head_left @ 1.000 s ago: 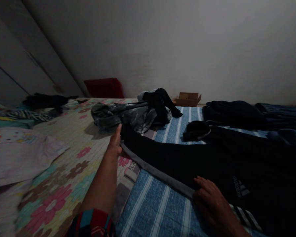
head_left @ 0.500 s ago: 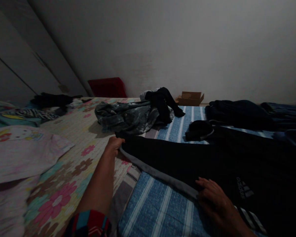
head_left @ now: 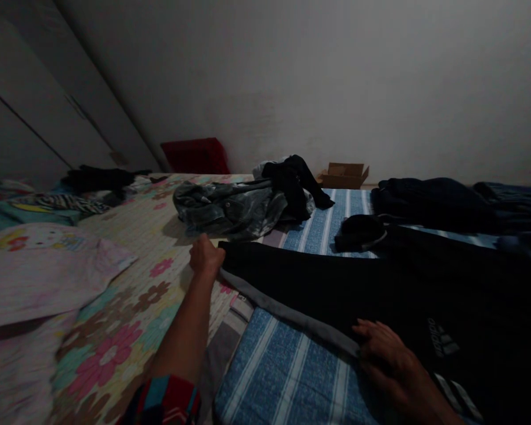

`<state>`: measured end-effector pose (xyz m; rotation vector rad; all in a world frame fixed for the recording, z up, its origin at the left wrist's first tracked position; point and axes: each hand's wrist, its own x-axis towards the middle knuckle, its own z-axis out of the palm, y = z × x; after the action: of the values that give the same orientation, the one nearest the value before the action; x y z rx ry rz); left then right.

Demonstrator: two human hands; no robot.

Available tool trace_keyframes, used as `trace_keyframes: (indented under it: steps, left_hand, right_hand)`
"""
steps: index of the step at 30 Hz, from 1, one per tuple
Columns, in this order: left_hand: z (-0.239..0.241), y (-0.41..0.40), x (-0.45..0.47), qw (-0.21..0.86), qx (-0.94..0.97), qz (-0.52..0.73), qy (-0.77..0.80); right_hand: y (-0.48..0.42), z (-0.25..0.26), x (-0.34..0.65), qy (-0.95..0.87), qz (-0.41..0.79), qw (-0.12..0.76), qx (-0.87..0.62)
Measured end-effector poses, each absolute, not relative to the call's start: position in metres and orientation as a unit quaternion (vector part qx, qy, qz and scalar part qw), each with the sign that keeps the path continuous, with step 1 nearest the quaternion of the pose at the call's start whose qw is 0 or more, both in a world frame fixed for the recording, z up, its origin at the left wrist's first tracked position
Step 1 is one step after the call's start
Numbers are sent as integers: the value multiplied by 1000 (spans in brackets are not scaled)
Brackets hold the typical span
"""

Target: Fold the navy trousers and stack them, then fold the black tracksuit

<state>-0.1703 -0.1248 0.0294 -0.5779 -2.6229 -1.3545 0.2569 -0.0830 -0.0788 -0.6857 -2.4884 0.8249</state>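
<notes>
Black track pants (head_left: 310, 277) with a grey side strip and an adidas logo lie spread over the bedding, one leg stretched to the left. My left hand (head_left: 206, 255) is closed at the end of that leg, gripping its edge; the fingertips are partly hidden. Flat on the lower edge of the pants, near the logo, rests my right hand (head_left: 392, 360), fingers extended and not wrapped round the cloth.
A crumpled grey garment (head_left: 230, 206) and a black one (head_left: 294, 186) lie beyond the leg. Dark folded clothes (head_left: 425, 200) are at the right, a pink shirt (head_left: 48, 271) at the left. A cardboard box (head_left: 345, 175) and a red object (head_left: 194, 156) stand by the wall.
My left hand has turned into a more upright fist at the leg's end. The right hand stays on the cloth; the view has shifted slightly.
</notes>
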Motion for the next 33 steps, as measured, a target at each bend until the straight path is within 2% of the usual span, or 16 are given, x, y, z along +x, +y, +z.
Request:
trace_keyframes:
  steps: [4, 7, 11, 16, 21, 33]
  left_hand:
    - [33, -114, -147, 154, -369, -251, -882]
    - [24, -96, -134, 118, -475, -152, -859]
    - [-2, -78, -127, 62, -541, -111, -831]
    - [-24, -76, -135, 69, -560, -96, -820]
    - [-25, -78, -149, 88, -576, -88, -808]
    - [-26, -89, -128, 135, -560, -85, -813]
  right_hand:
    - [-83, -73, 256, -904, 290, 191, -249]
    - [-84, -69, 256, -913, 278, 157, -254]
    - [-88, -72, 259, -932, 244, 148, -224]
    - [-89, -77, 258, -949, 184, 163, -197]
    - [-88, -76, 255, -957, 166, 135, -195]
    - [-91, -85, 250, -954, 105, 197, -202]
